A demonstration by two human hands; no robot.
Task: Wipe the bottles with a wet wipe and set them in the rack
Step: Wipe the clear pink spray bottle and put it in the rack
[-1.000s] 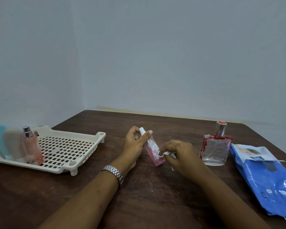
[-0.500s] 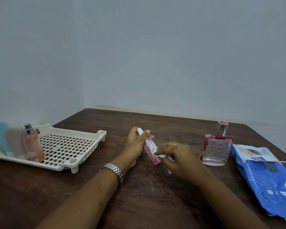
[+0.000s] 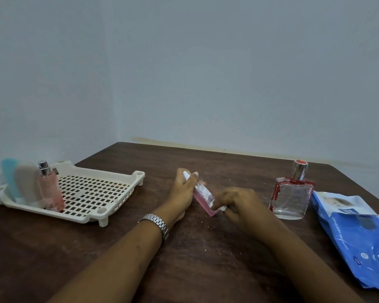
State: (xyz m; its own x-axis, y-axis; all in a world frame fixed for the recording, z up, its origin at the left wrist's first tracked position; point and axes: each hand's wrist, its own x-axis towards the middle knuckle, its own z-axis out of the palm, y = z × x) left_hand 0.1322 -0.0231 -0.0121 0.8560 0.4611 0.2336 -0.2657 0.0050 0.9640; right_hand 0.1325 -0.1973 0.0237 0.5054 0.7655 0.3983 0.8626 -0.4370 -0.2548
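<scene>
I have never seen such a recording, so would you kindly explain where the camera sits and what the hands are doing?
There is no machine: a person works with bare hands, filmed by one camera worn on the head, looking forward and down. The left hand holds a small tilted bottle of pink liquid by its white-capped end; the right hand pinches a white wet wipe against its lower end. On the dark brown wooden table are a cream slotted plastic rack with three bottles at its left end, a clear square glass bottle with red trim, and a blue pack of wipes.
</scene>
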